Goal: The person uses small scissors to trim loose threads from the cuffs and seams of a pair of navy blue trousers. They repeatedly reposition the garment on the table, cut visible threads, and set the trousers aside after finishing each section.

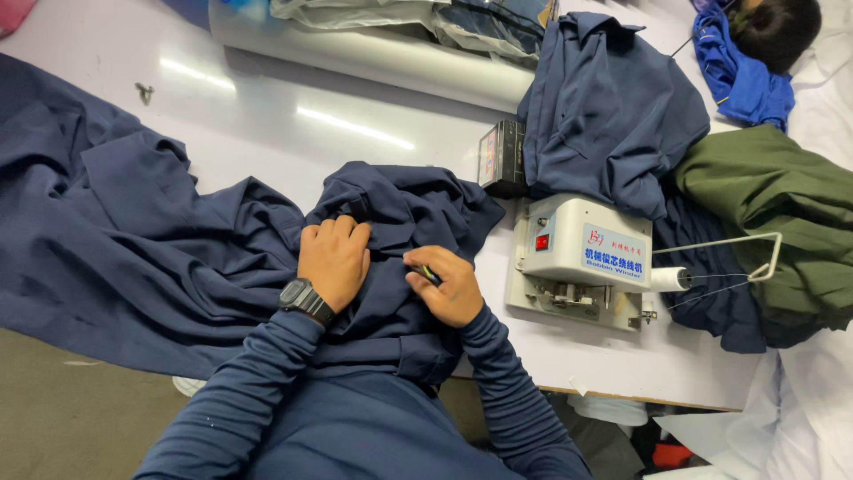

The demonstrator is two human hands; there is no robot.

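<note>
Just right of my right hand [449, 286] fingers, the bobbin winder [582, 260] blocks the way, a dark box [502, 158] behind it. Beyond my left hand [333, 260] fingertips, past the bunched navy fabric [133, 249], bare table [267, 124] offers room up to the roll [373, 53].

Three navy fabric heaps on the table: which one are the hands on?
The near navy garment, bunched at the table edge. Left hand presses it; right hand pinches a small tool against it. The folded pile behind the winder lies untouched.
</note>
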